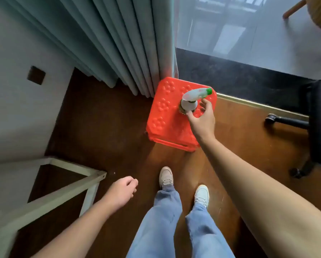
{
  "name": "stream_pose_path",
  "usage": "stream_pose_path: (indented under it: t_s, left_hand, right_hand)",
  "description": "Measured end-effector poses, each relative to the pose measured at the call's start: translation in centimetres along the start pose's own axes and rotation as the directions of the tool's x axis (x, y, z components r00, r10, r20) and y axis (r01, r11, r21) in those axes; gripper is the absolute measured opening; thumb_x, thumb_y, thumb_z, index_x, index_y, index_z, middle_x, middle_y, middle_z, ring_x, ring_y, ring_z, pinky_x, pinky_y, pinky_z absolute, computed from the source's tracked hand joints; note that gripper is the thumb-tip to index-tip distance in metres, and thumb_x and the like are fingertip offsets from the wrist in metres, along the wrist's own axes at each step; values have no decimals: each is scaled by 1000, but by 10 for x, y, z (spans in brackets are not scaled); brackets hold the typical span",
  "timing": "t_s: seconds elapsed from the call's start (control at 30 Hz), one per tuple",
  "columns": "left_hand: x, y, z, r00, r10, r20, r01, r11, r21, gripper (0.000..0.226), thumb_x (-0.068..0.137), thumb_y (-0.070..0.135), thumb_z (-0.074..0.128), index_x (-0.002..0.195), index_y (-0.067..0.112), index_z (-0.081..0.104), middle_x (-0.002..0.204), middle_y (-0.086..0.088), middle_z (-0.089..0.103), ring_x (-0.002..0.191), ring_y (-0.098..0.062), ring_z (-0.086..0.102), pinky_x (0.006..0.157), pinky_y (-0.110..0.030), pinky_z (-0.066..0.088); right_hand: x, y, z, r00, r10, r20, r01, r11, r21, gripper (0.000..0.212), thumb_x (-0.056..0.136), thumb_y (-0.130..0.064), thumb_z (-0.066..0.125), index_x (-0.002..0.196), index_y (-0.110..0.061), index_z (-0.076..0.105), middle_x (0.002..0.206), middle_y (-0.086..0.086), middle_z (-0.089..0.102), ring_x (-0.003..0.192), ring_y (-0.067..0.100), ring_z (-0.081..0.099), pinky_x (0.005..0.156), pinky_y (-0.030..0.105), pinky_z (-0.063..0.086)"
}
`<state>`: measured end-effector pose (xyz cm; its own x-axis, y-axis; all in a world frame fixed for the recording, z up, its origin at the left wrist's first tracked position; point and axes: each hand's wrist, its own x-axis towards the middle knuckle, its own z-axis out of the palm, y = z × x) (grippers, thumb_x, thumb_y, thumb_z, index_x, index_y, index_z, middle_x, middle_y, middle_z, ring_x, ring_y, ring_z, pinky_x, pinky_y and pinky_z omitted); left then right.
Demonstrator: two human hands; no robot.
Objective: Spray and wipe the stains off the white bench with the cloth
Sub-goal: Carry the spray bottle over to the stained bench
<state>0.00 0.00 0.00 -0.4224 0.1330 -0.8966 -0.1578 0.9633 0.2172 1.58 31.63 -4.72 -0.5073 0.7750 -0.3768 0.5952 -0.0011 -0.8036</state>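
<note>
Head view: my right grip (202, 116) is spread around the white spray bottle with green nozzle (193, 98), upright on the red plastic stool (165, 116); my left grip (122, 190) is loosely curled, holding nothing.

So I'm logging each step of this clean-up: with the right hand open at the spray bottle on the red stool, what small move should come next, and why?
Probably close the right hand around the spray bottle and lift it. The fingers are spread beside its neck, thumb near the body, not yet gripping, and the bottle stands on the red stool. The left hand holds nothing; no cloth is in view.
</note>
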Motion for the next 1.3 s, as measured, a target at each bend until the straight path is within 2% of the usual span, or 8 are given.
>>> stream_pose_path:
  t_s: [0.2,0.3,0.37,0.53,0.77,0.9,1.13,1.3]
  left_hand:
    - [42,-14,-20,1000,-13,27,13,1000,24,31,107,38,43,97,22,68,95,2,72,89,-17,69,91,-40,54]
    - [49,-19,-28,999,-34,-2,34,999,-1,29,107,37,43,98,24,68,96,2,72,89,-18,70,94,-41,55]
    - [46,-23,-32,999,-53,-12,53,997,-47,30,107,37,44,97,24,68,95,1,72,89,-19,70,95,-43,56]
    - [18,-31,-38,995,-97,-21,95,993,-73,33,107,38,41,101,20,68,97,2,72,89,-16,70,89,-36,53]
    - [-46,-52,-17,980,-198,-27,184,948,-259,31,105,39,41,97,22,66,99,1,73,88,-17,71,76,-32,51]
    - [-94,-62,10,967,-245,-67,201,900,-387,31,105,38,42,98,21,67,100,0,73,89,-19,72,80,-34,53]
    - [-187,-81,120,907,-392,-152,174,679,-713,33,109,39,40,113,18,66,109,-2,72,97,-19,71,94,-39,56]
    - [-249,-95,231,814,-566,-131,109,371,-922,34,109,30,44,115,5,66,110,-14,73,88,-27,69,76,-34,49]
  right_hand:
    - [33,4,32,1000,4,-25,-5,999,-52,24,78,-44,71,95,-34,57,100,-8,67,103,21,63,83,36,51]
    - [50,-1,35,998,-59,38,64,986,-151,25,77,-50,58,71,-27,55,72,-4,63,72,19,62,61,32,44]
    - [55,-8,29,983,-105,151,142,955,-260,29,82,-49,59,69,-24,55,65,-6,58,66,17,57,59,29,34]
    - [21,-17,2,938,-100,332,218,915,-340,25,91,-33,67,79,-11,66,73,3,67,68,20,60,60,36,42]
    - [-80,-7,-53,683,18,730,479,744,-466,30,86,-45,57,68,-20,56,66,-1,63,64,17,58,58,40,50]
    - [-136,-7,-88,612,60,789,513,729,-453,22,88,-36,62,79,-16,58,76,2,63,72,23,58,66,42,50]
    - [-183,-21,-152,517,-51,854,578,757,-304,21,91,-40,68,91,-19,62,82,0,66,76,21,61,66,33,46]
    - [-201,-42,-176,345,-139,928,736,654,-176,17,92,-37,68,97,-22,63,91,0,70,83,22,65,74,38,53]
